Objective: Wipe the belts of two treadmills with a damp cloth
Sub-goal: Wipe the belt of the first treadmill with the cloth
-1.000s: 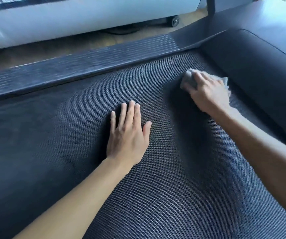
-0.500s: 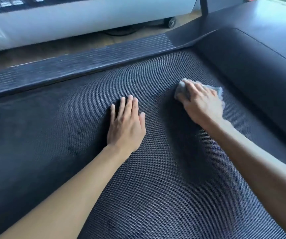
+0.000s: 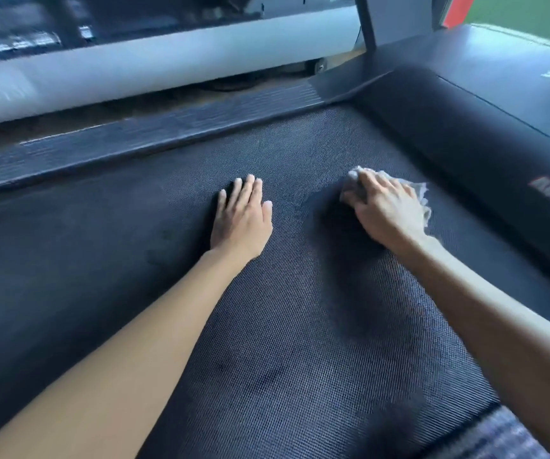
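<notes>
Pale grey crumpled cloth [image 3: 423, 198] sits bunched under the curled fingers [image 3: 371, 185] of the right hand [image 3: 388, 210], which grips it and presses it onto the dark woven treadmill belt [image 3: 300, 326]. Only its frayed edges show past the knuckles. Over the last second this hand has drawn the cloth back from the foot of the black rounded motor cover [image 3: 465, 144], so it now lies about level with the left fingertips. I judge that as one wiping stroke running down the belt's front right part.

The left hand [image 3: 242, 217] has stayed flat on the belt, fingers [image 3: 249, 190] straight and together, holding nothing. It probably braces the person's weight.

Much of this belt still looks unwiped toward the left, and the second belt is not yet started. The braced left hand covers a patch the cloth must reach later. The black ribbed side rail [image 3: 167, 127] borders the far edge. Beyond it stands a white-bodied second treadmill [image 3: 134, 61], blurred. A checked fabric [image 3: 505, 435] shows at the lower right corner.
</notes>
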`<action>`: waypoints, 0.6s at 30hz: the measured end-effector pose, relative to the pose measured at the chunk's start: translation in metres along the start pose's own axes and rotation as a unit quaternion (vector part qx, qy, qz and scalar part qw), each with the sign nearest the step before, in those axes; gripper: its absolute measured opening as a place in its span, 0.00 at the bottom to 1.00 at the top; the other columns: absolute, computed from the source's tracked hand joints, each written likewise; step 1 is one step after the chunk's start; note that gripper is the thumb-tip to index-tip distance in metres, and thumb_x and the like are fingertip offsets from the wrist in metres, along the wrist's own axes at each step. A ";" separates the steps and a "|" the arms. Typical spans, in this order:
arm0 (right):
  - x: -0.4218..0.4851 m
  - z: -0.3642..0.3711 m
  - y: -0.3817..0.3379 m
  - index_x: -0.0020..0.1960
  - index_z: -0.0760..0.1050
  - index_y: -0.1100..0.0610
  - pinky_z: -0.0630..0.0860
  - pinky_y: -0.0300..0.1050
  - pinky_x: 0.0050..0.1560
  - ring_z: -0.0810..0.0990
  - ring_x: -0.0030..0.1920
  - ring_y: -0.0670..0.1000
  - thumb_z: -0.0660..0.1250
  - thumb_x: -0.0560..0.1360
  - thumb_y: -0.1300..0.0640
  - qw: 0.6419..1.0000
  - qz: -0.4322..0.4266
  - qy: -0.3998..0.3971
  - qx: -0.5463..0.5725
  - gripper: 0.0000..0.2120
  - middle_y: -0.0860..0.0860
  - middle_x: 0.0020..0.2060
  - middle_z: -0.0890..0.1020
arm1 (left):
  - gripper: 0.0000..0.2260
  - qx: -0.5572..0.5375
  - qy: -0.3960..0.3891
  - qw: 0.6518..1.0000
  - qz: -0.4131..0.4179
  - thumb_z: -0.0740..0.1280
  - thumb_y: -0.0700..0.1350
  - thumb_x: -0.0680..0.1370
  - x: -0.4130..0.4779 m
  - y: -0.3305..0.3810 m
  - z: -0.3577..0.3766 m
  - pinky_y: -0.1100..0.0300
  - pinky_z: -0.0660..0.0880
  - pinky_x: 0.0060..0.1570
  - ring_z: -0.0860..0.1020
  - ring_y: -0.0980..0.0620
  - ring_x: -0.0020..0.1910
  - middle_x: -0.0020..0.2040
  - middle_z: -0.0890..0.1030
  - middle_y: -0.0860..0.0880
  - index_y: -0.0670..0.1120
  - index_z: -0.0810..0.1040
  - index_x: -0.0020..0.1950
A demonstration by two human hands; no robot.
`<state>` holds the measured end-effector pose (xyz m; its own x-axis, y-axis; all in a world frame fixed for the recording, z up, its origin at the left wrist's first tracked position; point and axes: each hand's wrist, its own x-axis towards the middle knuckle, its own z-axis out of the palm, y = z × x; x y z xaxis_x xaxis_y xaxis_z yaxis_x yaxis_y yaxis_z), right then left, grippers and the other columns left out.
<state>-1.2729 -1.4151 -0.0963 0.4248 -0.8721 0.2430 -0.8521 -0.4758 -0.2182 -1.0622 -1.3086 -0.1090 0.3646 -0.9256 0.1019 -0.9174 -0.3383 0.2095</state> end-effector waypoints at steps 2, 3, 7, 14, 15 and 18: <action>0.007 0.013 -0.035 0.71 0.67 0.51 0.61 0.50 0.70 0.68 0.71 0.53 0.59 0.78 0.42 1.000 -0.009 0.004 0.022 0.25 0.49 0.69 0.73 | 0.24 -0.017 0.000 1.000 0.003 0.49 0.51 0.83 -0.003 -0.002 -0.002 0.53 0.43 0.76 0.49 0.52 0.78 0.79 0.52 0.50 0.46 0.53 0.78; -0.006 0.016 -0.050 0.70 0.69 0.51 0.62 0.50 0.69 0.70 0.69 0.52 0.59 0.78 0.42 0.999 -0.029 0.010 0.029 0.24 0.48 0.68 0.74 | 0.23 -0.029 0.000 1.000 0.008 0.49 0.51 0.84 -0.005 -0.003 -0.003 0.54 0.43 0.75 0.49 0.52 0.78 0.79 0.53 0.50 0.46 0.54 0.78; -0.111 -0.009 -0.062 0.70 0.71 0.49 0.67 0.48 0.69 0.71 0.69 0.48 0.56 0.77 0.41 0.985 -0.150 -0.005 0.087 0.25 0.43 0.67 0.75 | 0.23 -0.035 0.013 0.999 0.034 0.50 0.50 0.84 -0.026 -0.015 -0.006 0.55 0.45 0.75 0.51 0.51 0.78 0.79 0.55 0.49 0.45 0.56 0.78; -0.037 -0.008 -0.016 0.73 0.66 0.49 0.59 0.50 0.71 0.65 0.73 0.51 0.59 0.79 0.41 0.999 -0.045 -0.012 0.024 0.25 0.47 0.71 0.71 | 0.24 -0.017 0.007 0.999 0.045 0.50 0.53 0.83 -0.077 -0.027 -0.010 0.57 0.43 0.75 0.50 0.52 0.78 0.79 0.53 0.50 0.46 0.54 0.78; -0.018 -0.001 -0.026 0.72 0.67 0.51 0.59 0.50 0.70 0.66 0.72 0.52 0.59 0.79 0.42 0.999 -0.032 -0.009 0.021 0.25 0.48 0.70 0.72 | 0.25 -0.016 0.007 0.999 0.042 0.50 0.53 0.83 -0.084 -0.028 -0.010 0.58 0.43 0.75 0.50 0.53 0.78 0.79 0.53 0.50 0.46 0.54 0.78; -0.009 0.016 -0.080 0.70 0.70 0.53 0.62 0.49 0.66 0.70 0.68 0.54 0.60 0.79 0.43 0.998 -0.045 -0.012 0.032 0.23 0.50 0.67 0.75 | 0.25 -0.014 0.009 0.999 0.032 0.48 0.54 0.83 -0.107 -0.032 -0.014 0.58 0.44 0.75 0.51 0.53 0.77 0.78 0.54 0.50 0.46 0.56 0.78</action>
<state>-1.2040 -1.3710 -0.0965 0.5063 -0.8276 0.2426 -0.7889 -0.5580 -0.2572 -1.0698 -1.1961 -0.1127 0.3072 -0.9423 0.1327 -0.9346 -0.2725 0.2288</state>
